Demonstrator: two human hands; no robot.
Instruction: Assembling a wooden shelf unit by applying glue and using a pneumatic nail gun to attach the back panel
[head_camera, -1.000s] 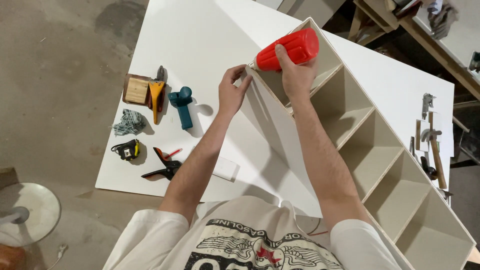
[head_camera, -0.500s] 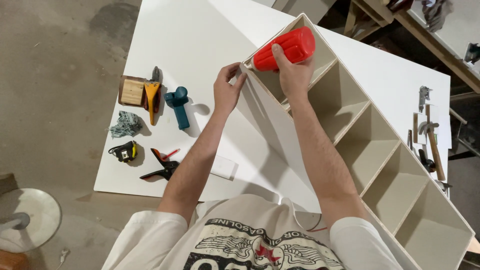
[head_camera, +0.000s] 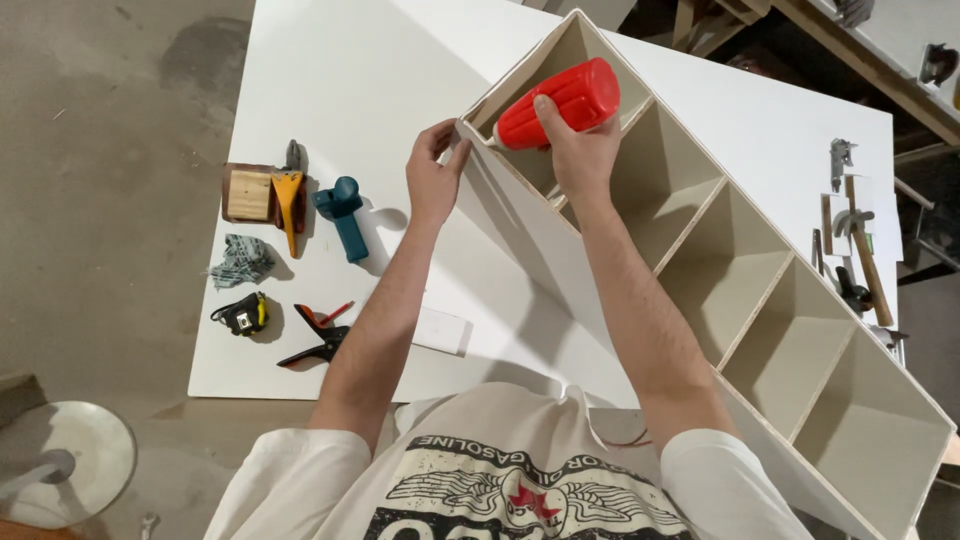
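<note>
Workshop: concrete floor (head_camera: 90, 110), hammer (head_camera: 862, 250), clamp (head_camera: 318, 335), tape measure (head_camera: 243, 314), unfinished plywood shelf unit (head_camera: 760, 290).
</note>
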